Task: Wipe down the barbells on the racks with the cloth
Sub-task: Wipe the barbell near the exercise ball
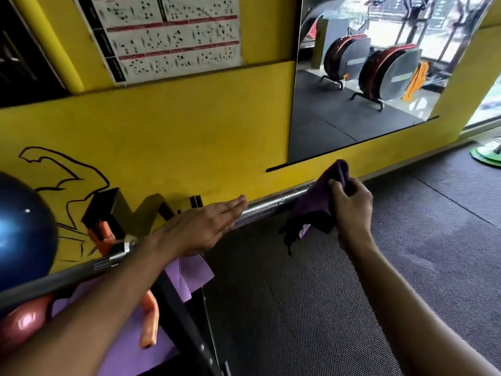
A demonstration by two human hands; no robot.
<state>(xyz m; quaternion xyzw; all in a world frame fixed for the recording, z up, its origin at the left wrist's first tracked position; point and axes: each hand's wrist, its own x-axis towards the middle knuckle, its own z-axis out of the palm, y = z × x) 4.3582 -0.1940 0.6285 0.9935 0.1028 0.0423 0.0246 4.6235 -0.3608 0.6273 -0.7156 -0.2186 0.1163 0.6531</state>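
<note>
Purple cloth [315, 204] draped on the barbell [267, 204], right of centre, low against the yellow wall [189, 137].
Right hand [349, 204] pinches the cloth, fingers clamped on its bunched top; left hand [202, 226] lies flat on the bar, fingers straight and together. Risk: the loose hanging corner misses the steel (only part wraps it), and an unclasped bar may roll under the flat palm.
</note>
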